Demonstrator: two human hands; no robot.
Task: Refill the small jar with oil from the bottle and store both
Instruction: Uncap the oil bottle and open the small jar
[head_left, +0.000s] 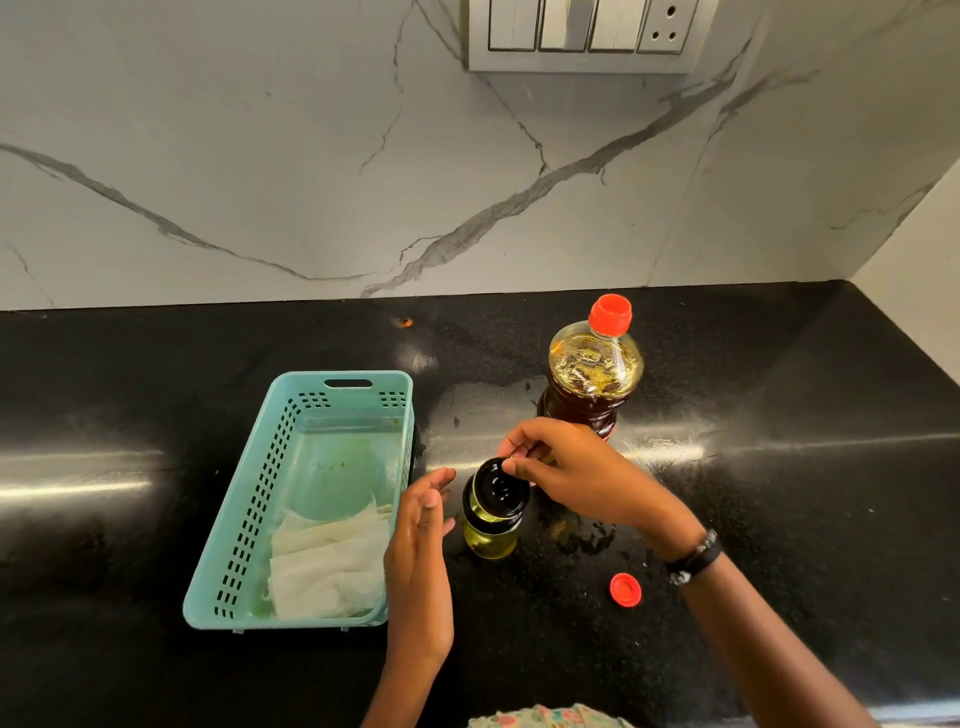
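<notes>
A small glass jar (491, 538) with yellow oil stands on the black counter (779, 493). Its black lid (501, 491) sits tilted on the jar's mouth, pinched at its far edge by my right hand (571, 473). My left hand (421, 545) hovers just left of the jar with fingers apart, holding nothing. Behind the jar stands the oil bottle (589, 384), upright, with a red cap (610, 313) on its neck. A second small red cap (625, 590) lies loose on the counter to the right of the jar.
A teal plastic basket (249, 499) with white paper towels (327, 566) inside sits left of the jar. Oil smears mark the counter around the bottle. A marble wall rises behind, with a switch panel (582, 31) at the top.
</notes>
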